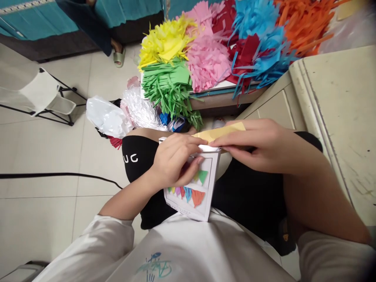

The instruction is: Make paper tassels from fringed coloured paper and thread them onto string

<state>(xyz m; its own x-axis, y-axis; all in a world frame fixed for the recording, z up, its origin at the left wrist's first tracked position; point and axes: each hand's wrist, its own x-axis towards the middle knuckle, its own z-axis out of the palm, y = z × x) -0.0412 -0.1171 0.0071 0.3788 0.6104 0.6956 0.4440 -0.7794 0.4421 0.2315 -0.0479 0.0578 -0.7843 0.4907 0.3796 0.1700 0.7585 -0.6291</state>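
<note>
A white printed packet [212, 184] with pictures of coloured tassels lies on my lap, against my shirt. My left hand [174, 158] is closed over its far end, the thumb lying on the printed face. At the packet's far edge, my right hand [261, 145] pinches a flat yellow strip [226, 132] between thumb and fingers. The strip runs from my left fingertips to the right, along the packet's top. Whether it is stuck to the packet is hidden by my fingers.
Ahead, a low table [226, 84] bears fringed paper bundles: yellow [166, 41], green [167, 80], pink [207, 58], blue [255, 19], orange [305, 23]. White plastic bags [107, 115] lie left of it. A cream cabinet [343, 98] stands right. A folding chair [41, 92] and another person's foot [116, 46] are farther left.
</note>
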